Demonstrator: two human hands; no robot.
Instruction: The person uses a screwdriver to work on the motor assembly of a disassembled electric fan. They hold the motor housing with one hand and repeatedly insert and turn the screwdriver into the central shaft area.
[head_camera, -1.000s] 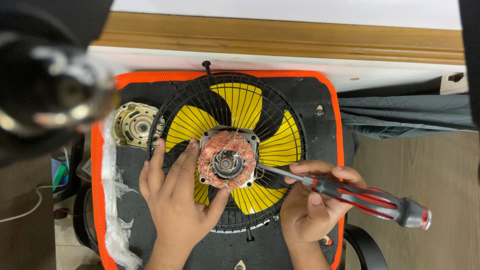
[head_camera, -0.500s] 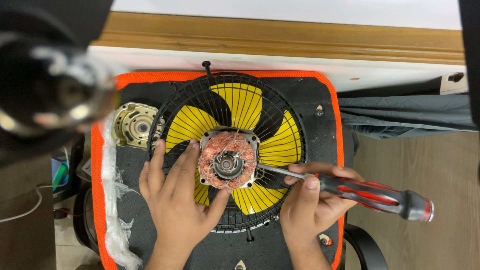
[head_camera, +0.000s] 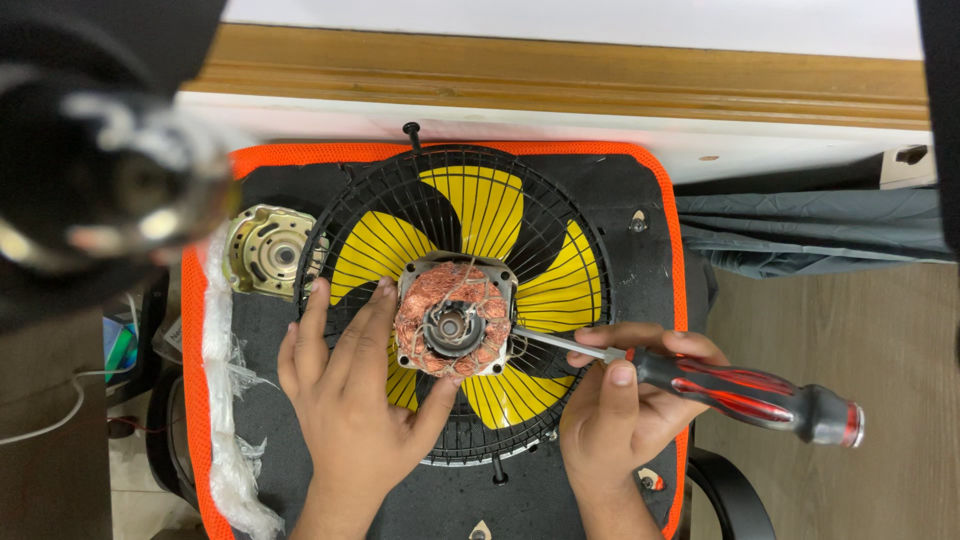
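Left hand (head_camera: 345, 400) flat, open on the fan grille (head_camera: 455, 300), steadying the copper-wound motor (head_camera: 455, 320) at its centre. Right hand (head_camera: 625, 415) closed round the screwdriver (head_camera: 740, 390), tip at the motor's right edge. Risk, I reckon: tip slips, gouges the windings or my left thumb.

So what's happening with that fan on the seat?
A person is at a round black wire fan guard with yellow blades behind it, lying on a black, orange-edged chair seat. The left hand rests flat on the guard beside the bare copper-wound motor at its centre. The right hand holds a red-and-black-handled screwdriver, its tip at the motor's right edge. A brass-coloured metal motor cover lies to the left.
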